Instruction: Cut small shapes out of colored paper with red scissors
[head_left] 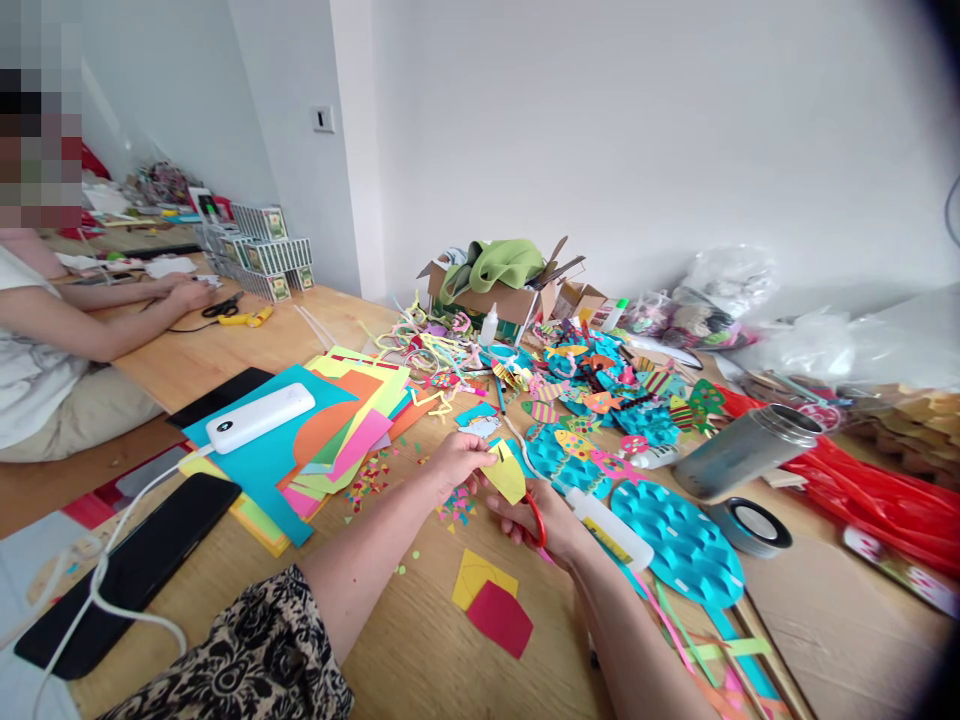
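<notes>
- While the left hand (459, 468) pinches the yellow paper piece (509, 476) at its upper edge, the right hand (546, 522) has its grip closed round the red handle of the scissors (539, 524).
- Paper piece held above the table (390, 650), between both hands; scissors at its lower edge, blades mostly hidden, can't tell how far apart.
- Below hands: yellow sheet (469, 572) with drawn lines, partly under a red paper piece (501, 618).
- Left of hands: small paper scraps (365, 487), then a pile of coloured sheets; white power bank (261, 416) lies on the blue sheet (274, 478).
- Near left: black phone (135, 570), white cable (97, 585) across it.
- Just right of right hand: white glue bottle (622, 540) on its side, beside a round blue piece (682, 545).
- Farther right: metal flask (739, 455), tilted in view, lid (751, 527) near it.
- Beyond hands: heap of paper fish (574, 445) and blue pieces; cardboard box (484, 297) behind.
- Far left: another person's hands (191, 292) near stacked small boxes (266, 258).
</notes>
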